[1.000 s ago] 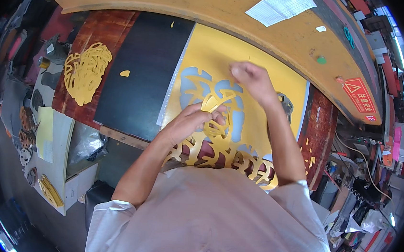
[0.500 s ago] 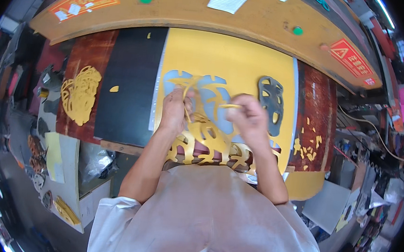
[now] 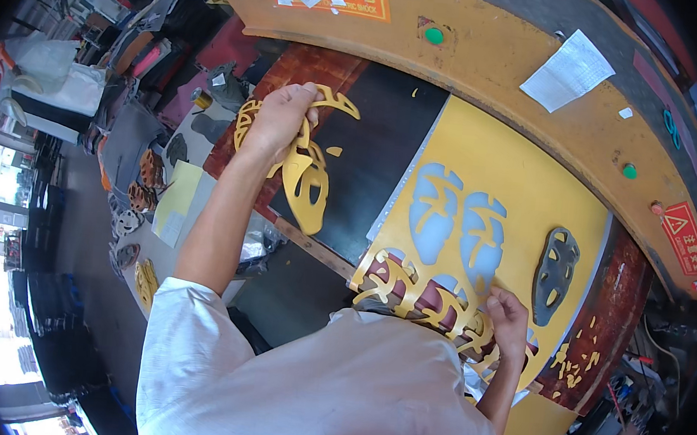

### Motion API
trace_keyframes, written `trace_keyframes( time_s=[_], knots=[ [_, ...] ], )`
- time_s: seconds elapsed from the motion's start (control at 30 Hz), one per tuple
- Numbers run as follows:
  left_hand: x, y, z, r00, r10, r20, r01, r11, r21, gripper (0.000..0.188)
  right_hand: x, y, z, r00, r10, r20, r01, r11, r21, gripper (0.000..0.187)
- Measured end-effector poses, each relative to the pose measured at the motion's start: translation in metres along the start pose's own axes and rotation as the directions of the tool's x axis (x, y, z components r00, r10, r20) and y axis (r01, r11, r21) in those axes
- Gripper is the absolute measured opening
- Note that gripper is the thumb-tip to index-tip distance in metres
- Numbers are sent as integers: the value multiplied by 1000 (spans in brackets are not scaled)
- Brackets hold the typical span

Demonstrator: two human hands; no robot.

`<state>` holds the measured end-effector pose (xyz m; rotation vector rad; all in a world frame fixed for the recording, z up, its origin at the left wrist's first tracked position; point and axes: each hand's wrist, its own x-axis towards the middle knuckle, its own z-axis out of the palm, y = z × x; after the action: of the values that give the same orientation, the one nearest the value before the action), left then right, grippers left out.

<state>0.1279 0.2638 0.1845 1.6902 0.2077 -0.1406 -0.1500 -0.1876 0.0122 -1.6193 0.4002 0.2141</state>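
My left hand (image 3: 285, 121), raised at the far left of the bench, is closed on a floppy yellow cut-out piece (image 3: 310, 202) with openings in it. The piece hangs below the fingers, and another part of it sticks out to the right. Behind this hand, a pile of yellow cut-outs (image 3: 245, 117) is partly hidden. My right hand (image 3: 509, 316) rests low over the yellow sheet (image 3: 526, 175), beside its cut-through holes. Its fingers are curled together, and what is between them is hidden. A dark, sole-shaped die (image 3: 555, 277) with openings lies to its right.
An orange-brown machine beam (image 3: 495, 56) with green buttons (image 3: 434, 36) spans the far side. Small yellow scraps (image 3: 575, 362) lie on the red-brown board at right. A black board (image 3: 372, 137) sits left of the sheet. The sheet's cut strip hangs over the front edge.
My left hand has moved from the sheet's holes to the far-left pile, carrying the yellow piece. My right hand has lowered toward the sheet's near edge. The view has turned left.
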Motion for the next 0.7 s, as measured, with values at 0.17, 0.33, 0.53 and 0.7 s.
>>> trace_keyframes(
  time_s=[0.17, 0.33, 0.53, 0.7],
  knots=[
    [11, -17, 12, 994, -90, 55, 99, 977, -190, 27, 34, -46, 68, 985, -69, 156, 68, 998, 12, 36],
    [-7, -28, 61, 994, -86, 69, 104, 933, -345, 28, 56, -100, 147, 781, -623, 48, 605, 735, -307, 47],
    [-33, -65, 125, 975, -151, 164, 204, 898, -389, 35, 71, -130, 185, 937, -273, 218, 264, 962, 72, 45],
    [-79, -105, 123, 979, -141, 150, 128, 988, 90, 36, 80, -107, 178, 989, -114, 92, 89, 967, 238, 35]
  ],
)
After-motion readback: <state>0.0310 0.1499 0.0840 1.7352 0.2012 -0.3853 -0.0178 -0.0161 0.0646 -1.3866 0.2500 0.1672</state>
